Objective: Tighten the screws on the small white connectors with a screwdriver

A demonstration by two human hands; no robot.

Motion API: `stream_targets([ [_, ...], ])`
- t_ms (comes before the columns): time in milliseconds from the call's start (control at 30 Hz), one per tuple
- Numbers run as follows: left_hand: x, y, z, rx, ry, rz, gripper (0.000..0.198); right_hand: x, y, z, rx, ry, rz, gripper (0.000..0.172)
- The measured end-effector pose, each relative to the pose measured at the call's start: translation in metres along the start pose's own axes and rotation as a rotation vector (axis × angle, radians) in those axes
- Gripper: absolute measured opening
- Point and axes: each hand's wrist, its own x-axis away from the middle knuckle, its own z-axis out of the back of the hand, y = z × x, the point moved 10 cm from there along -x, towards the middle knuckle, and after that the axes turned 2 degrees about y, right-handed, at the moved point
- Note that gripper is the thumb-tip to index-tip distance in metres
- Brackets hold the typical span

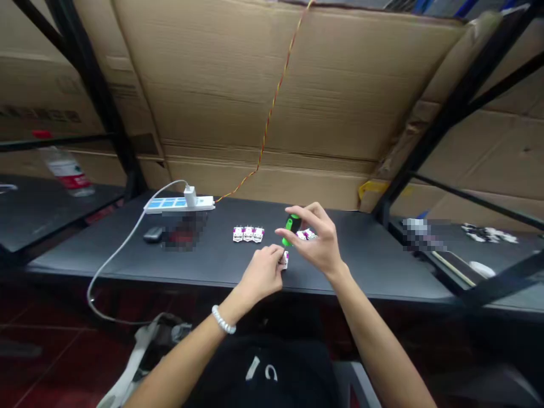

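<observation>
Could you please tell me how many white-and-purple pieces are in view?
At least 5: three pieces in a row on the table, one at the left hand, and at least one partly behind the right hand, where more may be hidden.

We've got one head-worn view, facing forward and down over the dark tabletop (pixel 170 262). We see the left hand (pixel 262 270) and right hand (pixel 319 238) fairly near, cardboard (pixel 204 85) farther back.
</observation>
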Motion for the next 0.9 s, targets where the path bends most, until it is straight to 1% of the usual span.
stream_targets([
  [33, 0.000, 0.000, 0.000, -0.003, 0.001, 0.001, 0.018, 0.000, -0.001, 0.000, -0.005, -0.007, 0.007, 0.035],
  [67, 0.000, 0.000, -0.001, -0.005, -0.002, 0.000, 0.019, 0.001, 0.000, -0.003, -0.048, -0.041, -0.005, 0.037],
  [167, 0.000, 0.000, -0.001, -0.016, -0.011, 0.008, 0.019, 0.008, 0.010, -0.016, -0.261, -0.166, -0.104, 0.045],
  [233, 0.001, 0.001, -0.001, -0.020, -0.013, 0.006, 0.019, 0.010, 0.018, -0.016, -0.306, -0.160, -0.151, 0.043],
  [300, 0.001, 0.002, 0.000, -0.020, -0.012, 0.004, 0.019, 0.008, 0.020, -0.008, -0.235, -0.094, -0.139, 0.038],
  [367, 0.001, 0.002, 0.000, -0.016, -0.011, 0.005, 0.018, 0.007, 0.020, -0.003, -0.160, -0.070, -0.130, 0.039],
  [433, 0.001, 0.002, 0.000, -0.012, -0.012, 0.008, 0.018, 0.008, 0.019, -0.006, -0.206, -0.117, -0.137, 0.042],
  [500, 0.001, 0.002, 0.000, -0.009, -0.012, 0.008, 0.018, 0.011, 0.019, -0.012, -0.327, -0.181, -0.170, 0.045],
  [533, 0.000, 0.002, 0.000, -0.009, -0.015, 0.005, 0.018, 0.011, 0.019, -0.014, -0.365, -0.190, -0.181, 0.045],
  [600, 0.000, 0.002, 0.000, -0.015, -0.019, 0.007, 0.018, 0.009, 0.018, -0.010, -0.309, -0.153, -0.177, 0.041],
  [667, 0.000, 0.002, 0.000, -0.019, -0.024, 0.011, 0.017, 0.005, 0.016, -0.001, -0.156, -0.073, -0.143, 0.037],
  [733, 0.000, 0.002, 0.000, -0.017, -0.023, 0.015, 0.017, 0.003, 0.013, 0.002, -0.065, -0.052, -0.123, 0.038],
  [800, 0.000, 0.002, 0.001, -0.008, -0.015, 0.010, 0.017, 0.005, 0.015, -0.006, -0.138, -0.118, -0.158, 0.043],
  [867, 0.000, 0.002, 0.001, -0.004, -0.005, 0.004, 0.018, 0.011, 0.020, -0.017, -0.295, -0.204, -0.220, 0.049],
  [900, 0.000, 0.002, 0.001, -0.004, 0.000, 0.001, 0.018, 0.013, 0.023, -0.020, -0.354, -0.220, -0.246, 0.050],
])
